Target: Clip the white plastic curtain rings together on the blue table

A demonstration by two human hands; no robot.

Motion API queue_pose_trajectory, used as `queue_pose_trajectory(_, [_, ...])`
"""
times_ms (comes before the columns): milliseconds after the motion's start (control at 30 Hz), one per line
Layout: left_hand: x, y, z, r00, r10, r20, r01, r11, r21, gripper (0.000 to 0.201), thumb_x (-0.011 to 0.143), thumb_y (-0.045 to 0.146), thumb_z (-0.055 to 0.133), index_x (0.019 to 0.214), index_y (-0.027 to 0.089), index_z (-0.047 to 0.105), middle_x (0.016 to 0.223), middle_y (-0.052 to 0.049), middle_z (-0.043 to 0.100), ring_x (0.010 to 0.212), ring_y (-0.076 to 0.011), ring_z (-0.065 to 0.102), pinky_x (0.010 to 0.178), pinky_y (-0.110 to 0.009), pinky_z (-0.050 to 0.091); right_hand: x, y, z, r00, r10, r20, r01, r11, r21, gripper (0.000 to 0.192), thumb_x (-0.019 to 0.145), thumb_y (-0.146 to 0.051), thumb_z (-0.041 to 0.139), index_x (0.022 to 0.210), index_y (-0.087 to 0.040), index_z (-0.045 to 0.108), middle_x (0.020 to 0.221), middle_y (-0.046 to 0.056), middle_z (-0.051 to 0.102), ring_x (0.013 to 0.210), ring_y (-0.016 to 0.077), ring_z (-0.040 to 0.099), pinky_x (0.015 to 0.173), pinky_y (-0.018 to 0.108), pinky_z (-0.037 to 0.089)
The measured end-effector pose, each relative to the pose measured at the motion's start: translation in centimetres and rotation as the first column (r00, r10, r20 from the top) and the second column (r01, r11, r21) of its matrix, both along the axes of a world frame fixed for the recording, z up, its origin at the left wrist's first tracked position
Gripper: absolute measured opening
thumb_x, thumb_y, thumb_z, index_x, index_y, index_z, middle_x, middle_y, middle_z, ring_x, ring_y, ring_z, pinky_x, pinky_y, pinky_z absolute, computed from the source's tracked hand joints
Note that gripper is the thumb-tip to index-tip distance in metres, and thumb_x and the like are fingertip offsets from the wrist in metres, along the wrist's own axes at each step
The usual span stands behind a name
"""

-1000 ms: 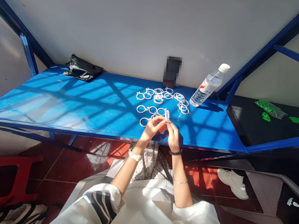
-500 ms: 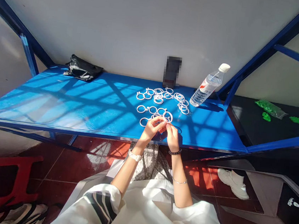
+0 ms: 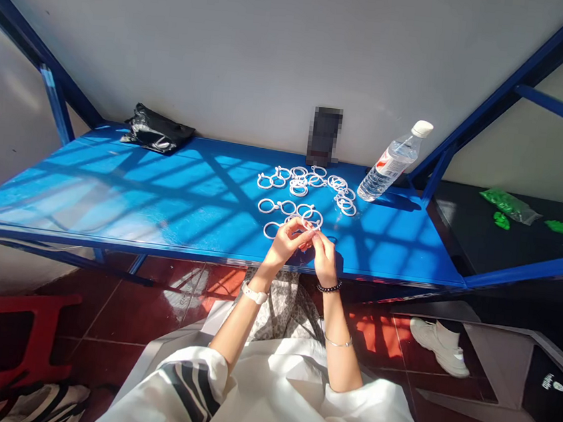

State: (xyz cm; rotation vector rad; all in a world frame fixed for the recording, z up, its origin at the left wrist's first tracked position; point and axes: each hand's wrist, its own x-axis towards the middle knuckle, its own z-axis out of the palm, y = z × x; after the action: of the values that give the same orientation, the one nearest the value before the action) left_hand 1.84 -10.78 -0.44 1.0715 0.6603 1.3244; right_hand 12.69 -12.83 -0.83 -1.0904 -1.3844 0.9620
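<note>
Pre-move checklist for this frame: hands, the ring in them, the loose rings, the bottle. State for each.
1. Both hands on the work: ok. The left hand and right hand meet over the near edge of the blue table.
2. Ring held: ok. A white ring sits at the fingers of both hands.
3. Ring clasp open or closed: cannot tell, too small.
4. Loose white rings lie on the table beyond the hands, in a cluster: ok.
5. Water bottle capped, leaning at the right, apart from the hands: ok.
6. Rings near the hands overlapped by the fingers: cannot tell.
</note>
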Motion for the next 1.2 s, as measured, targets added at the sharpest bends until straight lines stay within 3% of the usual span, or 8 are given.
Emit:
queue_pose_trajectory(433, [-0.02, -0.01, 0.22, 0.997, 0.060, -0.040, -0.059, 0.998, 0.019, 0.039, 0.070, 0.046, 0.076, 0.077, 0.016, 0.052, 0.074, 0.000, 0.058, 0.048, -0.0061, 0.047, 0.043, -0.021, 0.040, 0.18, -0.08, -0.07, 0.999, 0.012, 0.037, -0.014, 0.999, 0.047, 0.028, 0.094, -0.038, 0.043, 0.090, -0.025, 0.068, 0.066, 0.001, 0.061, 0.064, 0.0168, 0.062, 0.063, 0.029, 0.049])
queue_pose_trajectory(700, [-0.05, 0.24, -0.24, 0.990, 0.104, -0.091, -0.098, 0.993, 0.065, 0.039, 0.072, 0.049, 0.074, 0.074, 0.017, 0.052, 0.076, -0.001, 0.059, 0.053, -0.0077, 0.050, 0.048, -0.023, 0.042, 0.22, -0.15, -0.01, 0.996, -0.009, 0.094, 0.004, 0.999, 0.055, 0.033, 0.095, -0.040, 0.042, 0.076, -0.024, 0.064, 0.066, 0.001, 0.061, 0.065, 0.0164, 0.061, 0.065, 0.028, 0.049])
queue_pose_trajectory(833, [-0.02, 0.36, -0.59, 0.994, 0.084, -0.070, -0.080, 0.995, 0.055, 0.038, 0.073, 0.048, 0.073, 0.075, 0.017, 0.051, 0.077, 0.000, 0.059, 0.047, -0.0053, 0.047, 0.043, -0.022, 0.040, 0.19, -0.16, -0.06, 0.991, -0.013, 0.130, 0.006, 0.999, 0.052, 0.036, 0.095, -0.043, 0.040, 0.072, -0.024, 0.062, 0.066, 0.001, 0.062, 0.064, 0.0164, 0.061, 0.065, 0.029, 0.049])
queue_pose_trajectory(1000, [0.04, 0.28, -0.37, 0.998, 0.055, -0.033, -0.054, 0.998, 0.043, 0.038, 0.073, 0.047, 0.075, 0.075, 0.017, 0.052, 0.065, 0.002, 0.055, 0.042, -0.0057, 0.046, 0.041, -0.021, 0.039, 0.09, -0.20, 0.02, 0.988, -0.037, 0.152, 0.027, 0.997, 0.067, 0.037, 0.097, -0.044, 0.036, 0.078, -0.026, 0.063, 0.068, 0.002, 0.064, 0.066, 0.0183, 0.062, 0.064, 0.030, 0.051])
queue_pose_trajectory(1200, [-0.03, 0.16, -0.13, 0.998, 0.049, -0.035, -0.046, 0.997, 0.070, 0.035, 0.074, 0.046, 0.074, 0.077, 0.017, 0.055, 0.059, 0.004, 0.052, 0.044, -0.0069, 0.047, 0.043, -0.022, 0.038, 0.09, -0.24, 0.04, 0.976, -0.076, 0.204, 0.060, 0.995, 0.084, 0.044, 0.097, -0.049, 0.034, 0.071, -0.025, 0.060, 0.067, 0.003, 0.065, 0.064, 0.0187, 0.061, 0.064, 0.031, 0.050])
